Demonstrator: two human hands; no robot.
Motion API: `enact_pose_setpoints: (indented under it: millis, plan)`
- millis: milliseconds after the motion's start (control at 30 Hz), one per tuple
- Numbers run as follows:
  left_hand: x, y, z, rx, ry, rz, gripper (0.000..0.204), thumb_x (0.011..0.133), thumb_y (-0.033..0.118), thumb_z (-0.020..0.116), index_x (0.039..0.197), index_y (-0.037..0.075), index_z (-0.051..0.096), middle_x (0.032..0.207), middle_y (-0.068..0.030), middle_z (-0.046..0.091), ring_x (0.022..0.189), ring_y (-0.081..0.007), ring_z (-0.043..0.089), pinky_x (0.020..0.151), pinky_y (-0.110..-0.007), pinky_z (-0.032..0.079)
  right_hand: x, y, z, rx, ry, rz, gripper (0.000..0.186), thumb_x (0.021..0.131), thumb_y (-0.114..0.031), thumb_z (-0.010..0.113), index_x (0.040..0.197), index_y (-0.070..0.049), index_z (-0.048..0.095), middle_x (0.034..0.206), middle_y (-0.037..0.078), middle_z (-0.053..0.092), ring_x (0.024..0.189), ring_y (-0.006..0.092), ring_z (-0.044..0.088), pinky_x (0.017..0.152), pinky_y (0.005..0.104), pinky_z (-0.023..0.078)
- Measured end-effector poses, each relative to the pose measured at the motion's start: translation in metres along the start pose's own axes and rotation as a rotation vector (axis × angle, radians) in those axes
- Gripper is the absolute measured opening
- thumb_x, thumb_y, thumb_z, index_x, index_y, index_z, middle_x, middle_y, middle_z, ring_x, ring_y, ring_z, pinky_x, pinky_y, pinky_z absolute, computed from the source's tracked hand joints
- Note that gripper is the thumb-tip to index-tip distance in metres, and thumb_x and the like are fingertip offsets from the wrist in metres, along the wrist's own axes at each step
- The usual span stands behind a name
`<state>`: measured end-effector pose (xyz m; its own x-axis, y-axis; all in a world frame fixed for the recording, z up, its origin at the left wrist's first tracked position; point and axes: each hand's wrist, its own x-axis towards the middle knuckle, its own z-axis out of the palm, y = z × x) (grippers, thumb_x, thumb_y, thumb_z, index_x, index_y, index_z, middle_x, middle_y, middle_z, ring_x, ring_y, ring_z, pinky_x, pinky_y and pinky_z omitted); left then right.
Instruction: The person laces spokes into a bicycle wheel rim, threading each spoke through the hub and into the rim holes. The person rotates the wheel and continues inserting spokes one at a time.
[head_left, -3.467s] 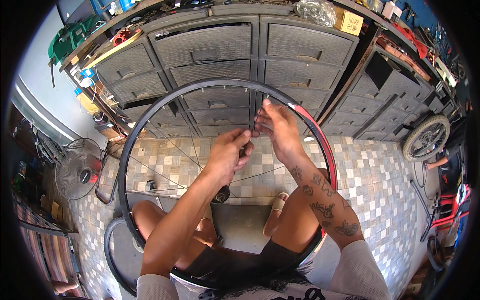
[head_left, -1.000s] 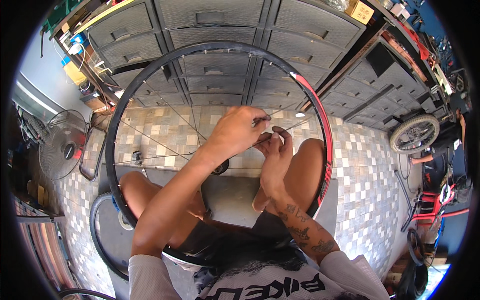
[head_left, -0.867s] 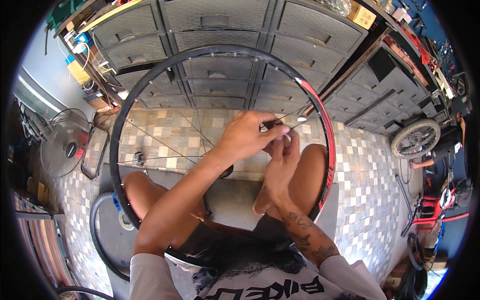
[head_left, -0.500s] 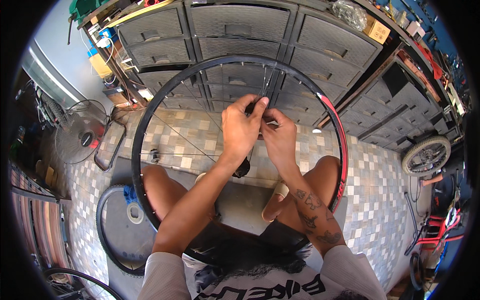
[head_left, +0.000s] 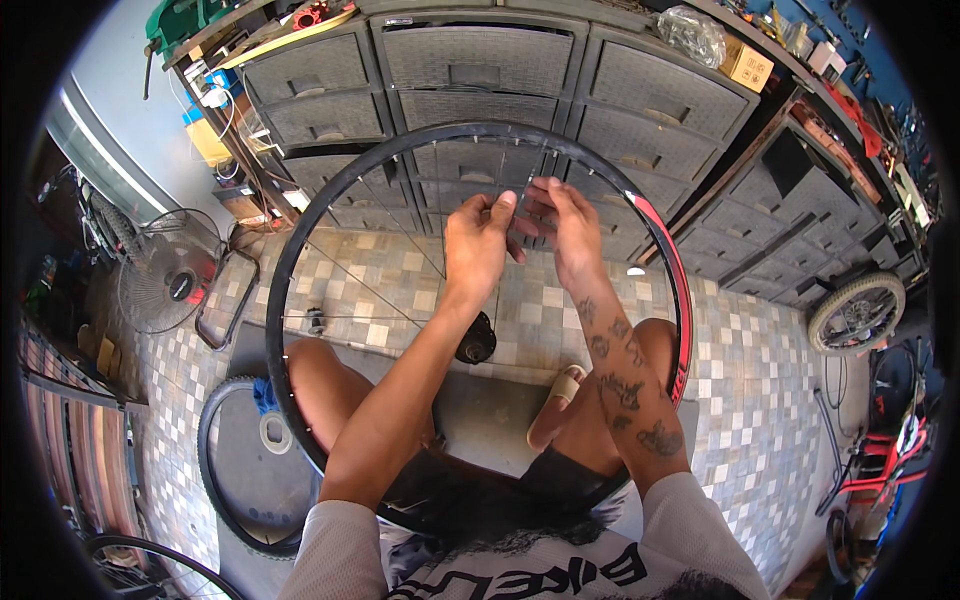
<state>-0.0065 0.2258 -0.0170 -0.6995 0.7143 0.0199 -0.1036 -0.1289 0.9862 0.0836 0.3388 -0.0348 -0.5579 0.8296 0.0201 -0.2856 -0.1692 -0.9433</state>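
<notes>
A black bicycle rim with a red section on the right stands around both forearms, over my lap. Thin spokes run from it toward a black hub, low in the middle. My left hand is closed, thumb raised, on a spoke in the upper middle of the wheel. My right hand is just right of it and slightly higher, fingers loosely bent and apart, fingertips beside that spoke near the top of the rim; whether they touch it is unclear.
Grey drawer units line the far side under a cluttered top. A standing fan is at left, a loose tyre on a grey mat lower left. A spare wheel and a red-and-black object are at right.
My hands have drawn a little apart; my right hand has risen toward the rim and its fingers have spread. My left hand stays at the spoke with its thumb up.
</notes>
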Motion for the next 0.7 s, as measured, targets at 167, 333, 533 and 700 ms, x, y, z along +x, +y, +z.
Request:
enact_pose_setpoints:
  millis: [167,333,533,700]
  plan:
    - [0.002,-0.001,0.014,-0.083,-0.088,-0.009,0.042,0.108,0.034,0.067,0.087,-0.002,0.072,0.07,-0.0073,0.069,0.059,-0.0112,0.061,0.052,-0.033,0.045,0.032,-0.006,0.011,0.305,-0.204,0.25,0.044,0.107,-0.04,0.068,0.133,-0.005,0.066,0.127,0.008,0.074,0.103,0.0179,0.07,0.084,0.0341,0.063]
    - [0.002,-0.009,0.009,0.252,0.052,0.059,0.047,0.106,0.04,0.07,0.084,-0.002,0.071,0.067,-0.0058,0.065,0.059,-0.0104,0.052,0.054,-0.034,0.042,0.043,-0.004,0.025,0.375,-0.188,0.187,0.042,0.103,-0.039,0.075,0.131,-0.007,0.068,0.123,0.003,0.076,0.099,0.0133,0.07,0.081,0.0293,0.059]
    - [-0.01,-0.012,0.004,0.272,0.009,0.221,0.039,0.107,0.03,0.069,0.093,-0.006,0.07,0.073,-0.0087,0.072,0.059,-0.0122,0.06,0.056,-0.031,0.048,0.053,0.001,0.026,0.381,-0.134,0.176,0.04,0.097,-0.033,0.082,0.125,-0.006,0.071,0.115,0.005,0.078,0.084,0.0111,0.07,0.066,0.0255,0.056]
    - [-0.028,-0.015,0.003,0.132,0.005,0.122,0.032,0.111,0.024,0.06,0.104,-0.007,0.068,0.085,-0.0147,0.078,0.062,-0.0137,0.068,0.055,-0.029,0.055,0.06,0.003,0.028,0.397,-0.146,0.217,0.033,0.097,-0.032,0.082,0.12,-0.009,0.073,0.114,0.003,0.079,0.084,0.0098,0.07,0.064,0.0233,0.056]
